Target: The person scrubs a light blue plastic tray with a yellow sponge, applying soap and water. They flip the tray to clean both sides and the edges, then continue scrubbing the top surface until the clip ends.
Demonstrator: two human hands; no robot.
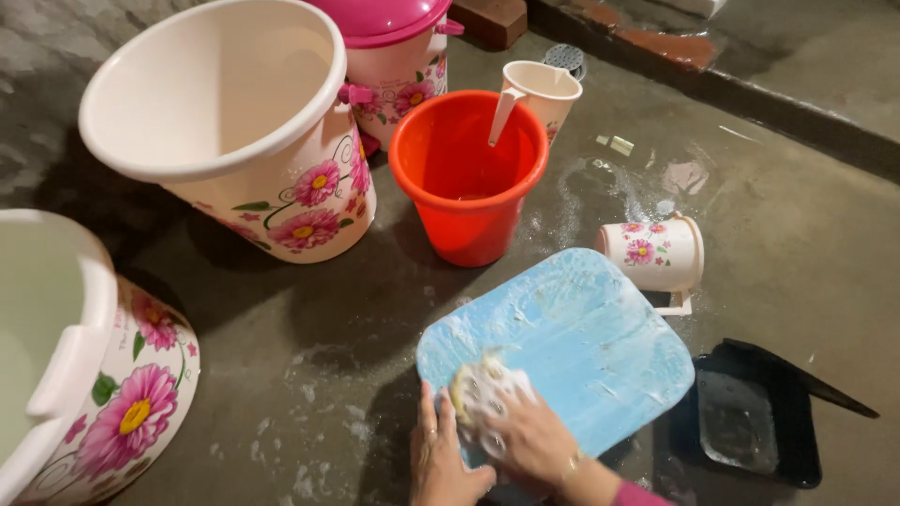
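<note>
Head view, right hand (525,436) scrubbing blue tray (572,347)

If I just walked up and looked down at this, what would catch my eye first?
Probably the soapy blue tray at bottom centre, with the right hand pressing a foamy sponge on it while the left hand grips its near edge. Next comes the bright orange bucket behind it, and the big cream bucket with pink flowers tilted at upper left on the wet concrete floor.
</note>
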